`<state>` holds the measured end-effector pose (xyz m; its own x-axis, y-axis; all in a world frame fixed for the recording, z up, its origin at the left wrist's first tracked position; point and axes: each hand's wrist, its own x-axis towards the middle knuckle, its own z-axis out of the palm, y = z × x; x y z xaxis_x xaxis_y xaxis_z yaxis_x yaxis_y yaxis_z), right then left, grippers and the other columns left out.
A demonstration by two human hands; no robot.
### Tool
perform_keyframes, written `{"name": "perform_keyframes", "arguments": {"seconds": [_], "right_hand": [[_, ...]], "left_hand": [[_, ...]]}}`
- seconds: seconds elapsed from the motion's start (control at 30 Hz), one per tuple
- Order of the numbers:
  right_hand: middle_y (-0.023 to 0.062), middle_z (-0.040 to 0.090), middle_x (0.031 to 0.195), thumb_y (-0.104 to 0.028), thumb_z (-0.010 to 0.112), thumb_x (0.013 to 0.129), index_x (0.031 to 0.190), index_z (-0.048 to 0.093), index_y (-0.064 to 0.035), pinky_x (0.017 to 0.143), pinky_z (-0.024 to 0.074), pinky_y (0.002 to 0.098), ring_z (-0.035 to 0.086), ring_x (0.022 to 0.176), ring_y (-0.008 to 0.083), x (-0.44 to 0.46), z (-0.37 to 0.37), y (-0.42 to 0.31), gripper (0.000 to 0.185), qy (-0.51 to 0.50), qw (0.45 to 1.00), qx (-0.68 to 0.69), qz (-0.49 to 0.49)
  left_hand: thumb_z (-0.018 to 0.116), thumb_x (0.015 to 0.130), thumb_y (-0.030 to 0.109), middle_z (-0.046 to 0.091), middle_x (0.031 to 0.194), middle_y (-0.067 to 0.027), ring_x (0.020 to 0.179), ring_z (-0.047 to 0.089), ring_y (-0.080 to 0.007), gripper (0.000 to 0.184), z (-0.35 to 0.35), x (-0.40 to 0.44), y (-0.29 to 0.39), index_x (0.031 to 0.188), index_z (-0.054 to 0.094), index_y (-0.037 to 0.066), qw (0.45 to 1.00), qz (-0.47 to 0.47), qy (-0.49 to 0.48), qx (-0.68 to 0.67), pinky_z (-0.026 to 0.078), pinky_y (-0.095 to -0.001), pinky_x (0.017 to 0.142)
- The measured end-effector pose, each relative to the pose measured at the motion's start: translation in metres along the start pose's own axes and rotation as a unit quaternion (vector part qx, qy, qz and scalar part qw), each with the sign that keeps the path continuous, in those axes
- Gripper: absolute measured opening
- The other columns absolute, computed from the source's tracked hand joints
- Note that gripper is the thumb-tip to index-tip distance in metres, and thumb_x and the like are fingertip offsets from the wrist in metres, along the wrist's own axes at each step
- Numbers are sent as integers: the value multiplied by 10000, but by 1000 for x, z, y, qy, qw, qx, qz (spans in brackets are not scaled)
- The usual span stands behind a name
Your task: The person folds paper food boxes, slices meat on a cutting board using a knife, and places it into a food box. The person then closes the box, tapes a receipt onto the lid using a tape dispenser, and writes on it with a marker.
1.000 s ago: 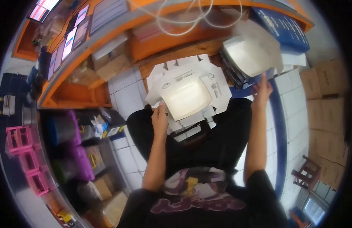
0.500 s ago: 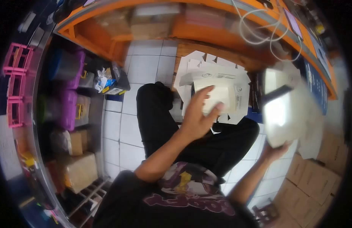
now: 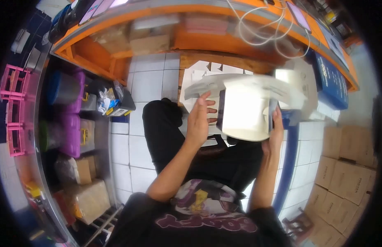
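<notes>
A white paper box with wide outspread flaps is held above my lap, its pale inside facing me. My right hand grips its right side, thumb along the wall. At the box's left side is my left hand, fingers apart and nothing between them. Behind the held box, more flat white cardboard with notched edges lies on a low wooden surface. Another white box stands at the right, partly hidden by the held one.
An orange shelf with a white cable runs across the top. Purple bins stand on the left rack. A blue box is at the right, above stacked brown cartons.
My right hand has brought a white box from the right to over my lap. My left hand reached across the other cardboard and is now beside the held box. The view has turned.
</notes>
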<state>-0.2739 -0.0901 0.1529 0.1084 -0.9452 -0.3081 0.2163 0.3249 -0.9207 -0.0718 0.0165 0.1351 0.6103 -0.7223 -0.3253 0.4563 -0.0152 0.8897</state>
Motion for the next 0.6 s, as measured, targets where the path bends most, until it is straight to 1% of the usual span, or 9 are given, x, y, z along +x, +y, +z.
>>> {"name": "perform_keyframes", "arguments": {"seconds": [0.07, 0.1, 0.13, 0.23, 0.27, 0.37, 0.47, 0.5, 0.6], "right_hand": [[163, 512, 1485, -307, 471, 1075, 1517, 407, 10, 1135, 391, 367, 495, 1366, 264, 17, 3, 5, 548, -30, 999, -11, -7], [165, 514, 1484, -315, 476, 1072, 1516, 408, 10, 1141, 382, 367, 496, 1367, 267, 26, 3, 10, 555, -61, 998, -27, -12], [165, 514, 1484, -315, 476, 1072, 1516, 408, 10, 1141, 382, 367, 496, 1367, 267, 34, 4, 13, 555, -63, 998, -27, -12], [157, 542, 1459, -373, 496, 1064, 1506, 416, 14, 1144, 379, 374, 511, 1356, 262, 50, 3, 19, 593, -77, 995, -63, -4], [157, 542, 1459, -373, 496, 1064, 1506, 416, 14, 1144, 379, 374, 511, 1356, 262, 51, -1, 19, 593, -77, 995, -62, -6], [126, 562, 1437, -391, 452, 1080, 1480, 443, -12, 1094, 457, 412, 559, 1302, 259, 47, -21, 16, 552, -44, 994, 95, 33], [133, 569, 1432, -384, 418, 1085, 1462, 460, -17, 1081, 479, 425, 582, 1278, 277, 41, -41, 20, 528, -57, 984, 168, 20], [133, 569, 1432, -384, 418, 1085, 1462, 460, -17, 1081, 479, 425, 582, 1278, 277, 40, -44, 21, 528, -59, 985, 164, 23], [131, 597, 1397, -391, 412, 1083, 1434, 493, -22, 1079, 479, 429, 599, 1256, 283, 34, -56, 27, 516, -51, 979, 193, 38]], "left_hand": [[465, 1072, 481, 673, 1173, -144, 1039, 644, -204, 603, -6, 3, 3, 1385, 580, -21, 966, 118, -110, 200, 553, -341, 839], [529, 1056, 459, 718, 1114, -131, 1023, 661, -171, 562, -3, 8, 7, 1305, 662, -27, 935, 154, -65, 313, 547, -314, 832], [529, 1056, 459, 718, 1114, -131, 1023, 661, -171, 562, -4, 12, 8, 1305, 662, -27, 935, 155, -63, 313, 547, -314, 832], [653, 982, 438, 707, 1129, -211, 883, 695, -240, 548, -21, 33, -2, 1239, 675, -46, 983, -31, -41, 178, 540, -344, 766], [653, 982, 438, 707, 1129, -211, 883, 695, -240, 548, -29, 39, -16, 1239, 675, -46, 983, -29, -41, 179, 540, -344, 766], [738, 882, 508, 688, 1152, -206, 779, 694, -231, 705, -50, 45, -53, 1313, 626, -39, 910, 91, 95, 393, 541, -362, 740], [747, 884, 468, 706, 1075, -189, 795, 697, -218, 682, -61, 46, -89, 1328, 625, -36, 948, 3, 60, 311, 539, -351, 731], [750, 890, 426, 725, 973, -153, 783, 697, -196, 635, -50, 36, -70, 1313, 645, -36, 960, -30, 53, 272, 535, -328, 727], [734, 911, 379, 729, 892, -116, 761, 685, -159, 555, -49, 40, -94, 1268, 676, -41, 977, -15, 82, 198, 525, -300, 719]]}}
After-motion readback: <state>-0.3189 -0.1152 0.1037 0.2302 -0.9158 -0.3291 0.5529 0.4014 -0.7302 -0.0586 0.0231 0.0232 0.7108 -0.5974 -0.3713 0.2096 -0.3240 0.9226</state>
